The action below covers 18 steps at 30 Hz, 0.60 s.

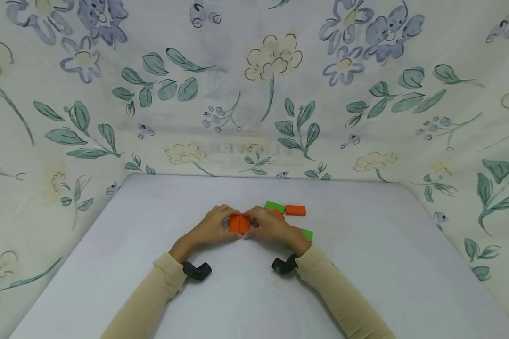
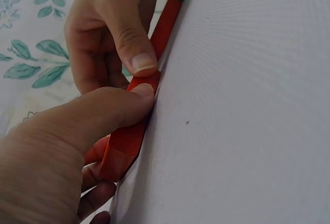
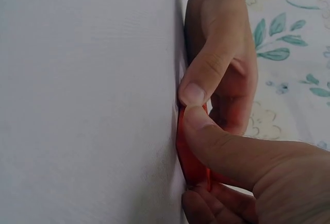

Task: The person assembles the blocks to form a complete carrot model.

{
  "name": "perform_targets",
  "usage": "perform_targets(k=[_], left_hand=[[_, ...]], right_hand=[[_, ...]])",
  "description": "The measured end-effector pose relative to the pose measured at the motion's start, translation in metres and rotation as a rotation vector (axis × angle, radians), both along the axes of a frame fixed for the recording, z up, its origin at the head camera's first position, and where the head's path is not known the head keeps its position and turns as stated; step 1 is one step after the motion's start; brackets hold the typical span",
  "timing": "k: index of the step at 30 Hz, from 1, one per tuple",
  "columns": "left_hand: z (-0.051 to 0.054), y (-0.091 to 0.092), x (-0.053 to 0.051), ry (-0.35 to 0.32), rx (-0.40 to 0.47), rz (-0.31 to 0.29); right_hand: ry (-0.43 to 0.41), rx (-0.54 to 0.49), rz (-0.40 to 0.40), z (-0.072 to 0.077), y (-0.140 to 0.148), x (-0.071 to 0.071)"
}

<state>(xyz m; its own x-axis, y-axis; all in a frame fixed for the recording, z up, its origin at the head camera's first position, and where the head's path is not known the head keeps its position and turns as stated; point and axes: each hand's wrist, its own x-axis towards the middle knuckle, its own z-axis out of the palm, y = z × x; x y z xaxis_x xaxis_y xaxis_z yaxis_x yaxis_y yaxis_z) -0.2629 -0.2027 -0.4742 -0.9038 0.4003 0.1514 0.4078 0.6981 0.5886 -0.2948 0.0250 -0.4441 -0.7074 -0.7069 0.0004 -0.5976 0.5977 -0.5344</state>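
Observation:
Two orange rectangular blocks lie side by side on the white table, their long sides touching: a left block (image 1: 234,224) and a right block (image 1: 245,225). My left hand (image 1: 214,227) grips the left block between thumb and fingers. From the other side, my right hand (image 1: 268,225) holds the right block the same way. Both thumbs meet at the blocks' near ends. In the left wrist view, an orange block (image 2: 126,140) shows under the left thumb. The right wrist view has an orange block (image 3: 192,159) partly covered by the right hand.
Beyond the right hand lie a green block (image 1: 275,206) and an orange block (image 1: 296,210). Another green block (image 1: 307,235) shows beside the right wrist, with orange pieces partly hidden by that hand. Floral cloth (image 1: 254,103) hangs behind the white table (image 1: 237,301).

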Motion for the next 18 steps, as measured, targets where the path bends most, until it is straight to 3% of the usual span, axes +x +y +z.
perform_targets(k=[5,12,18], left_hand=[[0.001,0.0,0.001,0.001,0.009,0.001],[-0.004,0.0,-0.002,0.018,0.007,0.004],[-0.002,0.002,0.0,0.023,-0.013,0.016]], right_hand=[[0.023,0.01,-0.003,0.002,-0.002,0.003],[0.046,0.018,0.027,0.003,0.0,0.008],[0.016,-0.063,0.046,0.027,0.022,0.008]])
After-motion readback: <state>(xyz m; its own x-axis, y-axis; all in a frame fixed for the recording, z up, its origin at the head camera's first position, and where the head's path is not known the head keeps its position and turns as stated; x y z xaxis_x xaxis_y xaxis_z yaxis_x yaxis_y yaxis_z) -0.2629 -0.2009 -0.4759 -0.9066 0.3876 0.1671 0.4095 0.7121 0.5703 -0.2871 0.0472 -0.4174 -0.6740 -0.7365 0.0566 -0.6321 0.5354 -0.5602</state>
